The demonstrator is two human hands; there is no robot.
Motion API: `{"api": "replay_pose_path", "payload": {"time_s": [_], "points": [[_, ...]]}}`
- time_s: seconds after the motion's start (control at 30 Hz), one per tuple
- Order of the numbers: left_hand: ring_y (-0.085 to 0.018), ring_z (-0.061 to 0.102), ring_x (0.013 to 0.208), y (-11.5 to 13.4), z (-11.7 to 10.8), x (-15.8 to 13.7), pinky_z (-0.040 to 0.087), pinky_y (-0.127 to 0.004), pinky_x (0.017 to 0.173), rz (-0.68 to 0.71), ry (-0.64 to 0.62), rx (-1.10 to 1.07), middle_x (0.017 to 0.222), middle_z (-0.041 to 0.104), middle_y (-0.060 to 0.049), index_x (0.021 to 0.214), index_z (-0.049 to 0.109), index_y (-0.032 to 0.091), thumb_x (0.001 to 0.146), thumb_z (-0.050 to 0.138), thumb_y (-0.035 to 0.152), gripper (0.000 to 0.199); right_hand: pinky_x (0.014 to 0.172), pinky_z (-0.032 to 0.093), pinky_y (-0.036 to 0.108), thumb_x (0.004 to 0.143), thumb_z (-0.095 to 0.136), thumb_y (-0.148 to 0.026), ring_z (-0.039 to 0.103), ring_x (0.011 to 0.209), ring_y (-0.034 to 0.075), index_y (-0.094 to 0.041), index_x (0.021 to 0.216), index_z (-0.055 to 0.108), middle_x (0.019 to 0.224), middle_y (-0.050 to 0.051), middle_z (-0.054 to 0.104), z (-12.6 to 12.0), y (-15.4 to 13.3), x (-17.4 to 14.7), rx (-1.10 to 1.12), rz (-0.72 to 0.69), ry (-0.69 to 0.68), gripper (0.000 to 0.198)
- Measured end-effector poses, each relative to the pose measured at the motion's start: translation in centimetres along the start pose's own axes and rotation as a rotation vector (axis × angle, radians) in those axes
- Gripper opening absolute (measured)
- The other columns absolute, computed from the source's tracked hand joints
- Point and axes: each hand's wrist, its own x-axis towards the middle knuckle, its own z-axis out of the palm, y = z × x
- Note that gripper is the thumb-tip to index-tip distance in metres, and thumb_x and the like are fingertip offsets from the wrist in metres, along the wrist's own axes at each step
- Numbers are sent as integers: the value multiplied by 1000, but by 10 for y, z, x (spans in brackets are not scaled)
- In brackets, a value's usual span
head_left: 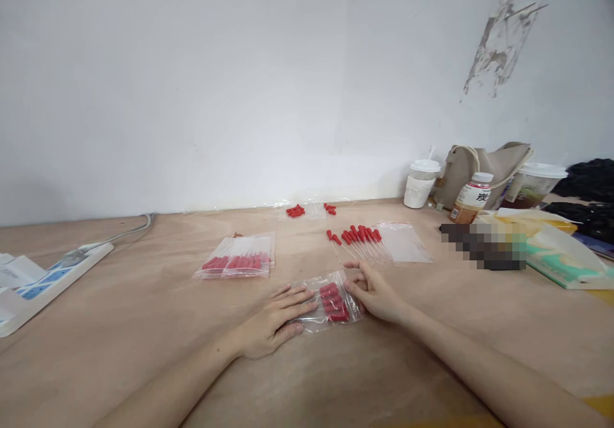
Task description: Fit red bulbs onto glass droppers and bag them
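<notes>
A clear zip bag [311, 319] lies flat on the table in front of me, with several red rubber bulbs [330, 301] showing through it. My left hand [278, 322] rests palm down on the bag's left part, fingers stretched out and hiding that end. At the right edge, my right hand [371, 290] has thumb and fingers curled together on the plastic. Just beyond it, loose droppers [359, 235] with red bulbs and thin clear tubes lie fanned out, partly over an empty-looking clear bag [407, 242]. Filled bags of droppers [235, 258] are stacked to the left.
Small red bulbs [295, 210] lie on plastic near the wall. At left is a power strip [48, 281] with a cable. On the right stand a lidded cup [421, 185], a bottle [472, 199], a beige bag [494, 162], another cup [532, 186] and a green-white packet [561, 255].
</notes>
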Motion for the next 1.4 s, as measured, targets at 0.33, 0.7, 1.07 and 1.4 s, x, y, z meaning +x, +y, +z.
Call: {"api": "replay_pose_path", "payload": {"time_s": [0.33, 0.7, 1.07, 1.4], "points": [[-21, 20, 128, -1, -2, 2, 8, -51, 103, 76, 37, 151, 134, 35, 5, 126, 36, 37, 89, 30, 14, 44, 26, 23, 12, 60, 66, -29, 36, 27, 3, -14, 66, 52, 39, -7, 50, -6, -6, 4, -40, 263, -142, 21], [-27, 33, 120, 37, 22, 29, 33, -44, 95, -141, 236, 173, 134, 35, -8, 129, 34, 24, 86, 39, 42, 46, 50, 50, 22, 65, 61, -22, 58, 48, 9, -19, 81, 46, 64, -3, 57, 11, -7, -8, 420, 302, 9, 22], [-27, 48, 105, -18, 4, 55, 23, -47, 96, -261, 150, 495, 116, 52, -12, 118, 46, 18, 81, 33, 6, 41, 64, 42, 28, 68, 50, -30, 59, 75, 21, -17, 75, 63, 79, 8, 65, -109, 9, 47, -918, 56, 488, 19], [-22, 47, 107, -40, 5, 33, 23, -42, 98, -290, 309, 602, 115, 54, -7, 112, 49, 22, 86, 34, 10, 33, 55, 38, 29, 67, 55, -38, 59, 68, 23, -16, 63, 63, 72, 11, 62, -138, 35, 73, -1039, 269, 480, 23]]}}
